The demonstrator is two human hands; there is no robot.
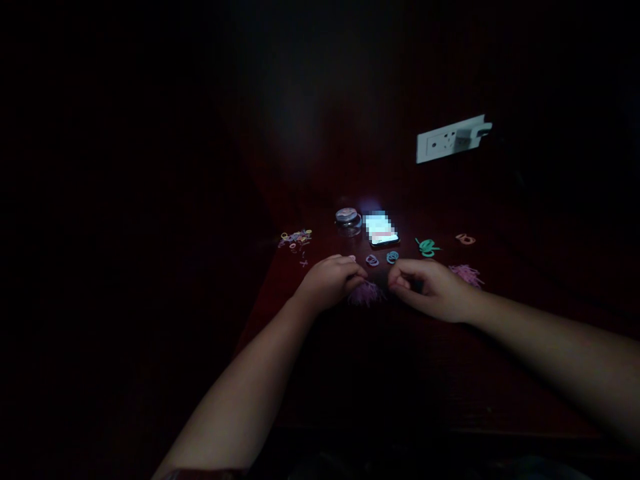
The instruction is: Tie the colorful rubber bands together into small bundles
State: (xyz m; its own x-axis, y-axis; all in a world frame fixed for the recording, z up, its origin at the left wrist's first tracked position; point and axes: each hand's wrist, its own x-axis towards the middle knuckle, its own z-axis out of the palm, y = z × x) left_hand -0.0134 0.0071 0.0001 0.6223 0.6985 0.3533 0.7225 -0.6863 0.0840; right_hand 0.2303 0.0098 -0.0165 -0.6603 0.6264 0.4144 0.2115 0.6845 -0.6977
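Darkness covers most of the scene, and we see only what the lit phone picks out on the dark red table. Our left hand rests on the table left of centre, fingers curled under into a loose fist, its fingertips touching the left edge of a pink fluffy bundle of thin strands. We cannot tell whether it pinches any of the strands. Our right hand lies just right of that bundle, also curled, thumb pressed toward the forefinger as if nipping something small; what it has hold of, if anything, is too dark to make out. The bundle sits between the two hands, near us and just in front of the phone.

Farther off, two small rings lie between the hands and the phone. A round clear jar stands touching the phone's left side. A scatter of small coloured bands lies at the table's left edge. To the right are green loops, an orange loop, and a second pink bundle just beyond our right wrist. On the far wall, a white socket with a plug.
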